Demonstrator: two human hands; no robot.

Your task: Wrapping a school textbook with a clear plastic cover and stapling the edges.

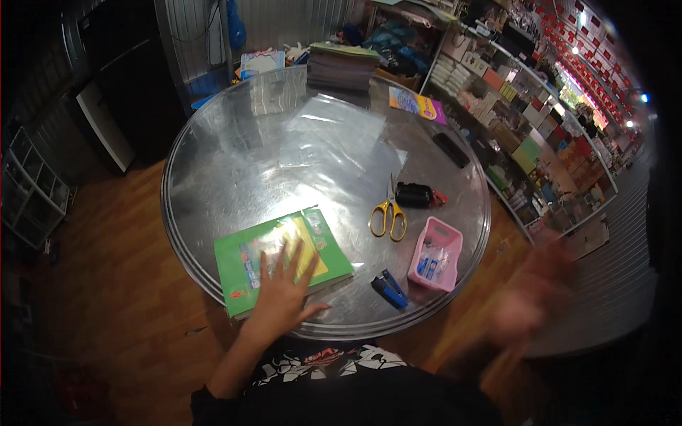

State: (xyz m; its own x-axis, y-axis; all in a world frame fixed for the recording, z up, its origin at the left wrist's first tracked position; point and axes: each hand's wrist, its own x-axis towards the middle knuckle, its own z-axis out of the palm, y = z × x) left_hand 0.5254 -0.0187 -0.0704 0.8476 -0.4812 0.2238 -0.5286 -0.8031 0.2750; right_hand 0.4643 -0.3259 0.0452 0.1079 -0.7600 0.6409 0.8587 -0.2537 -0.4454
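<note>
One left hand (280, 292) lies with fingers spread on the green book (266, 241), whose near-left corner reaches the rim of the round steel table (206, 184); the right hand (531, 295), out past the table's right side, is too blurred to tell its state. A flat, even palm should steady the glossy cover best. Leftward and beyond, bare metal gives room; rightward, the blue stapler (390, 290) and pink basket (455, 250) crowd the edge.

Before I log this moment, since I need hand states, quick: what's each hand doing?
Left hand: open, spread over the green book, not gripping it.
Right hand: blurred; can't tell if open, closed or holding anything.
</note>
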